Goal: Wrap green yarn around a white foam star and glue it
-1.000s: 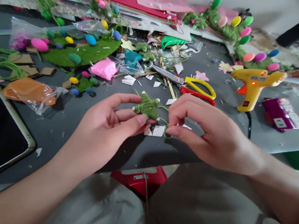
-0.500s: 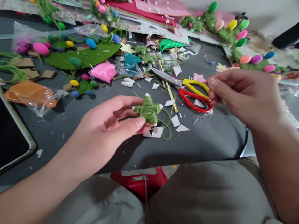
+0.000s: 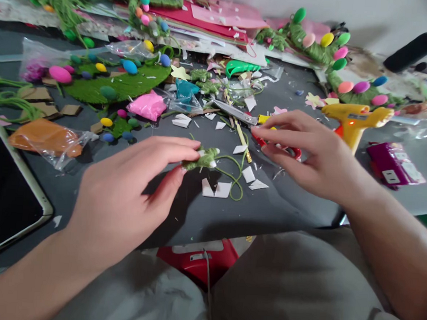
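A small green yarn-wrapped star [image 3: 203,160] with white tips is pinched between the thumb and fingers of my left hand [image 3: 124,183]. It is tilted nearly edge-on above the table, partly hidden by my fingers. From it a green yarn tail [image 3: 237,174] loops down to the right. My right hand [image 3: 305,154] is over the handles of the scissors, its fingers stretched out and apart from the thumb. The scissors [image 3: 238,113], with yellow and red handles, lie with blades pointing left; my fingers cover much of the handles. Whether they touch them I cannot tell.
Paper scraps [image 3: 249,174] and a pencil [image 3: 243,140] lie around the scissors. At right are a yellow glue gun [image 3: 355,118] with a lit light and a purple packet [image 3: 396,164]. A tablet [image 3: 6,194], an orange clay bag [image 3: 47,136] and a green leaf piece [image 3: 131,83] are at left.
My right hand has moved left and slightly down over the scissor handles, its fingers spreading and uncovering the glue gun and purple packet. My left hand has turned the star from face-on to nearly edge-on.
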Available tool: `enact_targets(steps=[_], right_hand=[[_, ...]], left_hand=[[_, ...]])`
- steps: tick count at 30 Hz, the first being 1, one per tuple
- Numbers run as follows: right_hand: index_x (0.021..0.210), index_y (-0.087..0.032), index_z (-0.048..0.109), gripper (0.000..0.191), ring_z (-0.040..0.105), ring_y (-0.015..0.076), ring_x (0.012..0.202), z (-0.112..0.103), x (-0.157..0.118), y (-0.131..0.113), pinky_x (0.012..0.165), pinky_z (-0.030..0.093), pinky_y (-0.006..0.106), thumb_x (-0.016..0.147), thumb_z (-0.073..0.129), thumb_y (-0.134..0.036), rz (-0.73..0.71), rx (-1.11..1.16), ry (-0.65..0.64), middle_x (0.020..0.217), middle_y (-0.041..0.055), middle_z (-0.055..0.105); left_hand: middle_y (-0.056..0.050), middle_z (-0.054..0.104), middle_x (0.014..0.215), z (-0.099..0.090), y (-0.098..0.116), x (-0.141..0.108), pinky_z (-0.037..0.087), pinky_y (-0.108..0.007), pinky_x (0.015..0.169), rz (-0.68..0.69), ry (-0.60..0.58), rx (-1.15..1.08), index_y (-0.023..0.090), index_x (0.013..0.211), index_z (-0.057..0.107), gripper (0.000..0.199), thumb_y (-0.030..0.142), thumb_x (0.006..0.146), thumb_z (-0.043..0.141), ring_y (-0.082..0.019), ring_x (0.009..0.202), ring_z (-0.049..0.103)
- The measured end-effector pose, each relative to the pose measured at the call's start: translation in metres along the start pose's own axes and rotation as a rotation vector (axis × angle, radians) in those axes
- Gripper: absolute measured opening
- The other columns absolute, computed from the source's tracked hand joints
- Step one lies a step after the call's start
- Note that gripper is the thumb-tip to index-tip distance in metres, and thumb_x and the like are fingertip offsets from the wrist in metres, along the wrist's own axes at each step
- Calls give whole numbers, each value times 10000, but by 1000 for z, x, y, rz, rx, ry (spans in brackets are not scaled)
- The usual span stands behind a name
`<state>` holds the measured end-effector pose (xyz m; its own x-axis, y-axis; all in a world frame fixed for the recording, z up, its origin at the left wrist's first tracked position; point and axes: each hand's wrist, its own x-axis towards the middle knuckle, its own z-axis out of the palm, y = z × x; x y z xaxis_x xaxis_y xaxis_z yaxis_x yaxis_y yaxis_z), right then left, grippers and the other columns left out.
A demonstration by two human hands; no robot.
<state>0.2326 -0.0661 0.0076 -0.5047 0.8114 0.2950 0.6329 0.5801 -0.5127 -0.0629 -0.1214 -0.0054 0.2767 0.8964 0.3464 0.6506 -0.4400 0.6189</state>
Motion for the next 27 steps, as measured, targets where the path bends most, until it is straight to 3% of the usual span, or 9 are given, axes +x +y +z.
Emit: enact_targets(steps=[1,5,6,9,11,17,24,27], right_hand=[[1011,-289,767,104,669,246,1001,2,0,-1,817,548,409,920,716,-292,-14,12,-29,1169,68,708],[947,-257,771,82,679,214,944,13,1,-15,854,570,390,945,691,-275,-25,133,-57,1012,56,734],[1037,-255,765,119,677,208,976,16,0,-20,870,573,380,946,689,-265,-22,178,-64,1091,62,731],[1397,-254,612,478,676,180,990,26,-1,-32,851,598,337,930,711,-271,28,327,-139,1345,81,667],[1438,-230,578,528,685,148,885,32,-1,-38,773,608,293,930,711,-287,88,393,-188,1297,75,700],[1001,-235,760,119,693,129,747,35,0,-41,648,558,250,965,660,-288,153,345,-158,886,-7,773],[889,-232,698,163,569,114,556,19,6,-26,507,447,275,974,657,-365,242,268,29,688,-24,664],[773,-219,631,275,448,97,503,11,7,-16,469,352,277,973,662,-405,291,222,134,603,-30,570]], left_hand=[[69,720,1320,-3,-1,2,436,-279,1117,-8,13,37,311,1183,719,290,164,969,590,-195,1252,641],[114,721,1308,-9,-2,5,461,-313,1096,-14,42,55,358,1087,740,237,199,940,643,-211,1222,665],[134,721,1304,-9,-1,4,468,-314,1088,-12,42,41,378,1072,745,243,201,928,660,-213,1209,674],[165,721,1297,-6,0,0,487,-283,1041,-22,31,-3,412,1069,763,283,191,910,687,-202,1170,692],[163,728,1286,-4,2,-2,502,-271,988,-20,24,-25,415,1063,776,289,184,914,688,-197,1136,702],[154,704,1342,-2,1,-5,481,-248,948,73,-17,79,374,1077,731,293,135,933,640,-152,1121,699],[147,712,1320,-3,2,0,481,-286,917,31,-15,100,357,1000,706,229,150,937,631,-158,1131,687],[168,686,1341,-8,0,-2,399,-250,1085,-82,-28,-75,362,1003,731,299,91,898,661,-160,1238,621]])
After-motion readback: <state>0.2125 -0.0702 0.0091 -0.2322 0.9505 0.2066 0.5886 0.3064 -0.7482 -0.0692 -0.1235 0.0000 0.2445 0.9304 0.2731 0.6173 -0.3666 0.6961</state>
